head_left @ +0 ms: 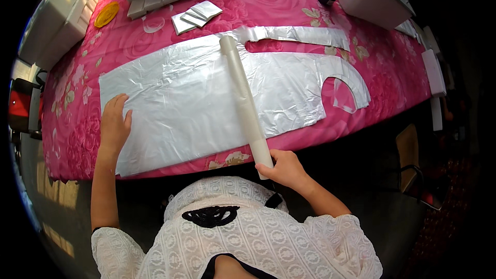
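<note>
One white roll (245, 101) lies across one silver plastic sheet (191, 103) on the pink table (392, 82). The right hand (285, 169) is closed around the roll's near end, and the left hand (114, 124) rests open and flat on the sheet's left part.

Tube (246, 104) end under right hand (287, 169)

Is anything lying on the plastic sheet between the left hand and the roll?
Nothing visible. The left hand rests flat on the plastic sheet, and only bare sheet lies between it and the roll, whose near end the right hand grips.
</note>
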Demonstrator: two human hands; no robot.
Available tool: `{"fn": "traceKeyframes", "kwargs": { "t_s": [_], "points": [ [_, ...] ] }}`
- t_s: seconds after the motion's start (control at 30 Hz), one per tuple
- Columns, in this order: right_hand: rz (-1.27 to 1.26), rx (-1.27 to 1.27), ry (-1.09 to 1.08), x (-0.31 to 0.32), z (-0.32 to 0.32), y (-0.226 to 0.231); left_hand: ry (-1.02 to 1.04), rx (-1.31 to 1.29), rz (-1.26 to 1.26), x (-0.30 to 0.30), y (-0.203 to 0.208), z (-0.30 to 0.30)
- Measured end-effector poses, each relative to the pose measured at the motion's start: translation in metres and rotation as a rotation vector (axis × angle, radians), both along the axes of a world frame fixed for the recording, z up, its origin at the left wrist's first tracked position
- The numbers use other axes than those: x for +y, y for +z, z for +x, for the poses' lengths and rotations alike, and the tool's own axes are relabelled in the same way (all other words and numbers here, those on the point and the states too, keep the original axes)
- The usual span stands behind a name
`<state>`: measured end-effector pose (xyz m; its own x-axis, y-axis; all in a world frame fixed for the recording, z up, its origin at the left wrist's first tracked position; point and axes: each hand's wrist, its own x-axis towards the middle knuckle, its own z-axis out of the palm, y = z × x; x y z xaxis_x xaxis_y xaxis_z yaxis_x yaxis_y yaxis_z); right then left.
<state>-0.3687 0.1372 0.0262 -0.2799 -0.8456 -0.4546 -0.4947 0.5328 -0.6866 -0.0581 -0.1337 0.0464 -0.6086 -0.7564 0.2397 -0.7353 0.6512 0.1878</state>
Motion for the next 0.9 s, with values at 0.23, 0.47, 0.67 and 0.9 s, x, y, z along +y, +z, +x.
{"fn": "traceKeyframes", "kwargs": {
  "t_s": [0.23, 0.47, 0.67, 0.9],
  "points": [
    [0.043, 0.016, 0.012, -0.001, -0.004, 0.006, -0.421, 0.372, 0.283, 0.091, -0.046, -0.161],
    [0.025, 0.002, -0.015, -0.001, -0.005, 0.001, -0.361, 0.251, 0.283, 0.103, -0.073, -0.193],
    [0.153, 0.04, 0.252, -0.032, -0.027, 0.018, -0.314, 0.101, 0.253, 0.105, -0.075, -0.193],
    [-0.226, 0.212, 0.098, -0.164, -0.058, -0.004, -0.326, 0.05, 0.238, 0.105, -0.077, -0.197]
  ]
}}
